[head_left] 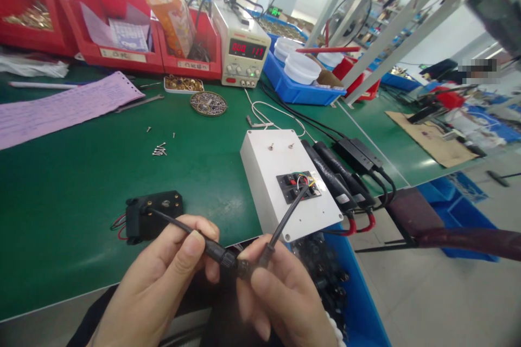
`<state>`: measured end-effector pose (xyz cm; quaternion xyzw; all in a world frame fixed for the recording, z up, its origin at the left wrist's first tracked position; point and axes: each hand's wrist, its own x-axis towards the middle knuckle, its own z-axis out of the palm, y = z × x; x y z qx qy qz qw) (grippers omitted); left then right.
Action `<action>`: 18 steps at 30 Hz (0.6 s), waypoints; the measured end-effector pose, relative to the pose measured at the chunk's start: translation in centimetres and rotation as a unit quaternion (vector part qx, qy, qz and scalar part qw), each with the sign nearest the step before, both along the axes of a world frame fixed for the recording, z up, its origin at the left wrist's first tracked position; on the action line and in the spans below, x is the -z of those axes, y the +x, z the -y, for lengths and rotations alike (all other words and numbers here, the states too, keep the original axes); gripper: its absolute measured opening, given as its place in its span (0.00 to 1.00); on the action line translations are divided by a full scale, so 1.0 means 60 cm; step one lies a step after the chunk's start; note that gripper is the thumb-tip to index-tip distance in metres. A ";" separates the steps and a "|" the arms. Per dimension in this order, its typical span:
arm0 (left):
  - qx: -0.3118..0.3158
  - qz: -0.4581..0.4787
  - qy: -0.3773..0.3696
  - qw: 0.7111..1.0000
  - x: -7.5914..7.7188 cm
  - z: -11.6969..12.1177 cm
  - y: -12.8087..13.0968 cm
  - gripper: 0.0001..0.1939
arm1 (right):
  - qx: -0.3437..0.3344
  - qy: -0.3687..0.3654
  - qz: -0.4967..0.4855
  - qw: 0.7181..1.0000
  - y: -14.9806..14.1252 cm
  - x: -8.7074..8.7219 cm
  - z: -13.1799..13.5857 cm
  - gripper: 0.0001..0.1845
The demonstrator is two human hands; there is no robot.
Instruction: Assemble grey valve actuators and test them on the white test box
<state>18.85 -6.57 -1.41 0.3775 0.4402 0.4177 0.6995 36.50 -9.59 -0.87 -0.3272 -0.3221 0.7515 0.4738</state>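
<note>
My left hand pinches a black cable connector whose cable runs back to a small black box with brass inserts and red wires on the bench. In my right hand is a second black connector. Its cable leads to the terminal block on a white control box with two toggle switches. The two connector ends meet end to end between my hands, over the bench's front edge. Whether they are fully joined I cannot tell.
A power supply with red digits stands at the back, beside red bins. Loose screws and a round dish of screws lie on the green bench. A blue crate of black parts sits below.
</note>
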 end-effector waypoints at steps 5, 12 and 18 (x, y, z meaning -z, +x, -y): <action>-0.041 -0.007 -0.002 0.999 -0.008 -0.001 0.005 0.18 | 0.007 0.000 0.006 1.000 -0.001 -0.002 -0.001 0.19; -0.065 -0.032 -0.004 0.997 -0.004 0.003 0.005 0.16 | 0.017 0.009 0.030 0.999 -0.001 0.002 0.000 0.16; -0.044 -0.076 -0.005 0.996 -0.001 -0.005 0.012 0.14 | 0.033 0.003 0.035 0.999 -0.003 -0.013 0.002 0.12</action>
